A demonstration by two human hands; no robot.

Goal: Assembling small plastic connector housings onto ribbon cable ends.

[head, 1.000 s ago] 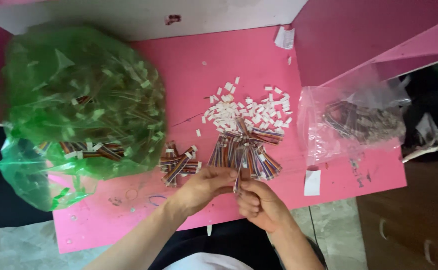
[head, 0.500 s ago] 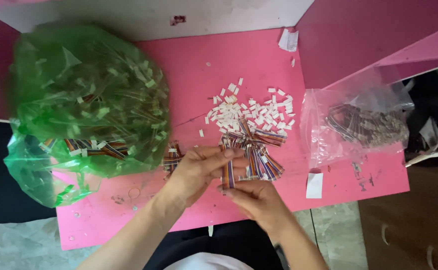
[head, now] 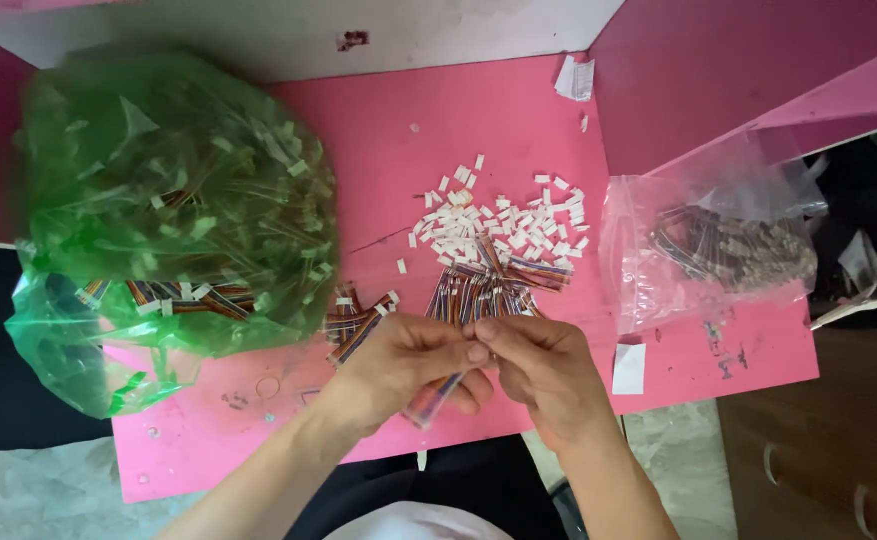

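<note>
My left hand (head: 398,365) and my right hand (head: 538,370) meet fingertip to fingertip over the near edge of the pink table (head: 378,140). Together they pinch a short multicoloured ribbon cable (head: 433,398) that hangs down and to the left below the fingers. Just beyond the hands lies a fan of similar ribbon cables (head: 488,290). Behind that is a heap of small white plastic connectors (head: 503,220). A few more cables (head: 353,322) lie left of my left hand.
A big green plastic bag (head: 168,210) stuffed with cables and connectors covers the table's left side. A clear plastic bag (head: 718,250) holding cables lies at the right. A white paper slip (head: 629,368) sits near the front right edge. A brown cabinet (head: 838,440) stands at the right.
Both hands have lifted slightly and shifted; the cable they hold now dangles below the fingers, tilted to the left. The camera view moved a little.
</note>
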